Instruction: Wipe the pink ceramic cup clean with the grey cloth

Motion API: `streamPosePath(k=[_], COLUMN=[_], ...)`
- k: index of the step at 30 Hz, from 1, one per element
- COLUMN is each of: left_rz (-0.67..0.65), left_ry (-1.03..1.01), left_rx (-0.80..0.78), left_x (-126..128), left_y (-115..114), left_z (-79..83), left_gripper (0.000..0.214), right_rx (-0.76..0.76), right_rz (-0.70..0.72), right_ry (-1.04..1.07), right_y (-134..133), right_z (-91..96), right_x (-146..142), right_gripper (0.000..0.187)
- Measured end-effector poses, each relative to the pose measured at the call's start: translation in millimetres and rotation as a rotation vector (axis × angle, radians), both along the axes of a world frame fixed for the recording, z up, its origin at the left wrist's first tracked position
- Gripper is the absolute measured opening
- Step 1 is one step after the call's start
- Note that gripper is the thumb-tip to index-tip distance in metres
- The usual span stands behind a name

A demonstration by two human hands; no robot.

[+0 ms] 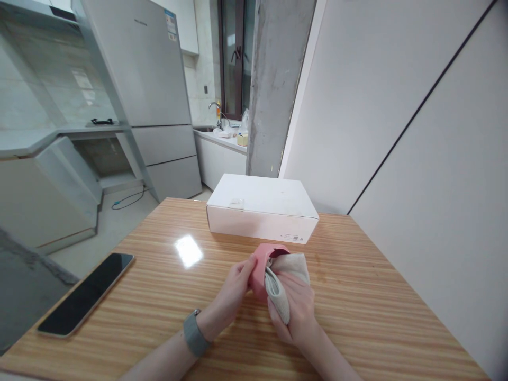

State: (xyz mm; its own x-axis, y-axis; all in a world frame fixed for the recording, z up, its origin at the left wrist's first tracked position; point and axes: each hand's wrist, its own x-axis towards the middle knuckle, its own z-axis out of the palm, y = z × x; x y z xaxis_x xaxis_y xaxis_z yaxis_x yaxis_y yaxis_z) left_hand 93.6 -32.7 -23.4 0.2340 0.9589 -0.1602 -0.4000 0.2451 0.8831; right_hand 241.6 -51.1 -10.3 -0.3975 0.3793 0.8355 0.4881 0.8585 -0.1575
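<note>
"Texture and shape first: what shows?"

"A smooth pink cup (260, 270), rounded, its material unclear, and a soft grey cloth (296, 263) bunched into thick folds. The table (159, 286) below is striped wood-grain with a glossy sheen. At the far side sits a white cardboard box (262, 203), flat and oblong; at the left lies a slim black phone (87, 293) with a pale edge."

"Which way does the cup face?"

"It is tipped, mouth to the right and toward the near side, in the middle of the scene, just nearer than the box. Its axis slants from far left to near right, and part of the cloth is inside the mouth. Whether the cup touches the table, I can't tell."

"And the hands?"

"The left hand (234, 290), grey watch (196, 333) at the wrist, pinches the cup's left side, thumb in view, other fingertips hidden. The right hand (297, 309) clutches the cloth, fingertips out of sight."

"Count?"

"Two hands, one cup, one cloth, one box, one phone, one watch."
</note>
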Motion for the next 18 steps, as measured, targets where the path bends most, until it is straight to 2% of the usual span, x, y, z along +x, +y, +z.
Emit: streamPosePath(k=[3,7,12,18], left_rz=[-0.097,-0.228,-0.292,-0.221], left_ry=[-0.171,-0.310,-0.298,-0.165], left_rx=[0.041,0.122,0.159,0.218], left_x=[4.0,7.5,6.9,7.3], left_y=[-2.2,-6.9,-12.6,-12.2], left_z=[2.9,7.3,13.5,13.7], left_gripper=[0.050,0.037,0.039,0.044], right_rx=[0.068,-0.024,-0.244,-0.379], right_rz=[-0.030,-0.053,-0.168,-0.195], right_ry=[0.000,0.202,0.418,0.544], right_y=[1.1,-1.4,-5.2,-7.4], right_z=[-4.1,-9.6,-21.3,-30.3], right_x=[2.8,7.3,10.5,5.2], right_gripper=[0.035,0.021,0.017,0.018])
